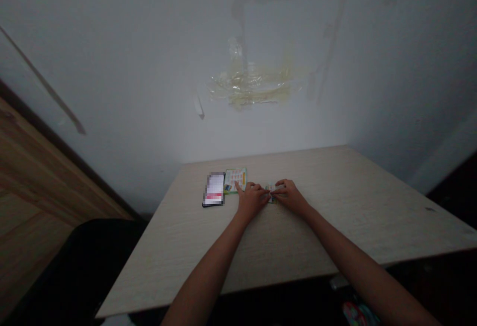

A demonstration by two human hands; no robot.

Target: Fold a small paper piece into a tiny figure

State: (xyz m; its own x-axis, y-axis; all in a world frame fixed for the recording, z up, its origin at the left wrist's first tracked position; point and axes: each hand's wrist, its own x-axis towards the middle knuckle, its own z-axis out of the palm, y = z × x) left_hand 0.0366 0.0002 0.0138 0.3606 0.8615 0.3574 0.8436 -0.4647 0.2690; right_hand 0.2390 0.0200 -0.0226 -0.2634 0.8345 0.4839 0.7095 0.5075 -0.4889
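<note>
Both my hands rest on a pale wooden table (335, 206), meeting over a small colourful card or paper piece (271, 188). My left hand (252, 200) has its fingers curled, its fingertips pinching the piece's left edge. My right hand (289, 196) pinches the same piece from the right. The piece is mostly hidden between the fingertips. Just left of my left hand lies a green-edged printed card or small box (234, 180), and beside that a phone (213, 189) with a lit screen.
A white wall (149, 67) stands right behind the table, with yellowed tape remnants (253, 85) on it. A wooden panel (33, 167) runs along the left. A dark chair or seat (85, 261) sits at the table's left front corner. Something colourful (357, 313) lies below the front edge.
</note>
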